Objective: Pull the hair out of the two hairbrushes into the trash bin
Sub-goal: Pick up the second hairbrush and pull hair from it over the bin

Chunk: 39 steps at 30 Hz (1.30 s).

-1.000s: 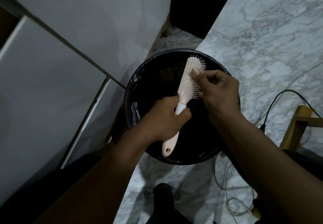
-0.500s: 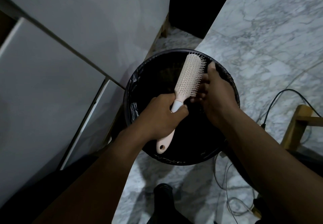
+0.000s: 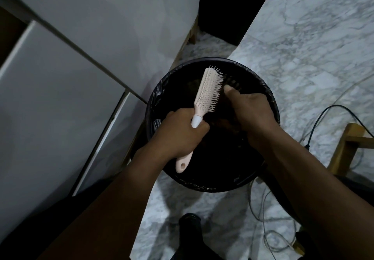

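Gripping the pale hairbrush [image 3: 208, 92] by the upper part of its handle, the left hand [image 3: 180, 134] is closed tight around it and holds the brush head tilted up and to the far side, over the open mouth of the black-lined trash bin [image 3: 269, 97], with the bristles turned to the right. The right hand [image 3: 249, 109] sits just right of the bristles, knuckles up and thumb tip close to the bristle tips; its fingers curl under and out of sight, so I cannot tell whether they pinch any hair or are loose (no strands show against the dark liner). Only this one brush is in view, held above the bin and touching nothing but the left hand. To do this step well, I judge the right fingers should rake from the base of the bristles outward, along their length, and let go low inside the bin, while the left hand keeps the head steady over the centre so loose hair cannot drift onto the marble floor [image 3: 303, 47] or the cables [image 3: 323, 115] at the right
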Available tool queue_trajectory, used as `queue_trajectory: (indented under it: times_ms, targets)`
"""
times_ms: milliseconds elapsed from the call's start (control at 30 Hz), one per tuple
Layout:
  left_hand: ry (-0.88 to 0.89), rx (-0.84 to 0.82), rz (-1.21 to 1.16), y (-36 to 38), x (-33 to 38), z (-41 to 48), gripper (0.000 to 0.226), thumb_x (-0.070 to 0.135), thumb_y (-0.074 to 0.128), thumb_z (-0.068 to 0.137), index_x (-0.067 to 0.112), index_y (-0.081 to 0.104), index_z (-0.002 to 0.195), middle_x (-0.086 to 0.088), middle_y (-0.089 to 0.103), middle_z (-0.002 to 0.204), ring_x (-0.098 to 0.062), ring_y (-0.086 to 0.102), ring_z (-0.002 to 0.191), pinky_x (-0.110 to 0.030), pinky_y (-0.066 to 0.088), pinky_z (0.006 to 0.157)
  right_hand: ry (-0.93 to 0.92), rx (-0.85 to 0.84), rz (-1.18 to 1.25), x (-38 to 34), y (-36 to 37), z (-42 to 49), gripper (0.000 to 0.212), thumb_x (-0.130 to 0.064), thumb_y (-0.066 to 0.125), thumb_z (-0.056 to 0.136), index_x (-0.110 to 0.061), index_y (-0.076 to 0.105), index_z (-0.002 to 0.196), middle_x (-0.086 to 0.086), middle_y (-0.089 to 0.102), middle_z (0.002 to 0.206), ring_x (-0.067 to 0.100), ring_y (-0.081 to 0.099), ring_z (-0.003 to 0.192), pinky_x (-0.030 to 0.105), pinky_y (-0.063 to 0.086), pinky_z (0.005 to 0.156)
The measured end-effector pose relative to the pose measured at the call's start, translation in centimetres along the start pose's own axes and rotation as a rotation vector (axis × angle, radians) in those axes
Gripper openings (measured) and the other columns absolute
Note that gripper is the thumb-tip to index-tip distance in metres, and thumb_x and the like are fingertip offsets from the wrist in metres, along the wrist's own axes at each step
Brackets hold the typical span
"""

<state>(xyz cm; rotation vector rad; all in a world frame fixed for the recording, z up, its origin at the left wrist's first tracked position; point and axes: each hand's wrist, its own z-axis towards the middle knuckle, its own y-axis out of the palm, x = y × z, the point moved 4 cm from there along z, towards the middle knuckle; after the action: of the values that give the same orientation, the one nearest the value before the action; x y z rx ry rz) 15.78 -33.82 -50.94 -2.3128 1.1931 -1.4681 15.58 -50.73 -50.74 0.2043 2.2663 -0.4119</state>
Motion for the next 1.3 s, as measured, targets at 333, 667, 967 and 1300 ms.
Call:
queue_trajectory:
  times_ms: [333, 667, 967, 1300]
  targets:
    - [-0.095, -0.035, 0.298, 0.1, -1.3, -0.2, 0.018, 0.042, 0.054, 0.084, 0.027, 0.054, 0.075, 0.006, 0.064, 0.071, -0.014, 0.063, 0.065, -0.03, 0.046, 0.057, -0.011, -0.011, 0.272, -1.0, -0.2, 0.1, 0.062, -0.023, 0.069, 0.093, -0.018, 0.048, 0.036, -0.004, 0.036, 0.032, 0.012, 0.029, 0.027, 0.021, 0.026, 0.039]
    - [-0.137, 0.063, 0.162, -0.5, -1.3, 0.3, 0.017, 0.041, 0.055, 0.086, 0.027, 0.056, 0.076, 0.008, 0.064, 0.072, -0.013, 0.062, 0.067, -0.032, 0.048, 0.062, -0.056, -0.023, -0.157, 0.4, -0.8, 0.6, 0.022, -0.027, 0.078, 0.086, -0.012, 0.063, 0.079, -0.004, 0.061, 0.062, 0.01, 0.053, 0.05, 0.028, 0.046, 0.054]
    - [-0.031, -0.101, -0.095, 0.8, -0.4, 0.6, 0.025, 0.034, 0.06, 0.091, 0.023, 0.054, 0.07, 0.007, 0.06, 0.065, -0.007, 0.057, 0.057, -0.028, 0.041, 0.057, -0.041, -0.079, -0.089, 0.3, 0.4, -0.1, 0.047, -0.041, 0.083, 0.078, -0.012, 0.067, 0.112, 0.0, 0.072, 0.097, 0.009, 0.07, 0.083, 0.028, 0.055, 0.068]
    - [0.055, -0.186, -0.198, 1.5, 0.8, 0.1, 0.028, 0.025, 0.058, 0.095, 0.016, 0.05, 0.07, 0.01, 0.049, 0.057, 0.0, 0.045, 0.047, -0.024, 0.036, 0.054, -0.14, 0.069, 0.088, 0.6, 0.3, 0.3, 0.025, -0.023, 0.076, 0.089, -0.011, 0.069, 0.068, -0.009, 0.069, 0.056, 0.003, 0.062, 0.048, 0.03, 0.056, 0.06]
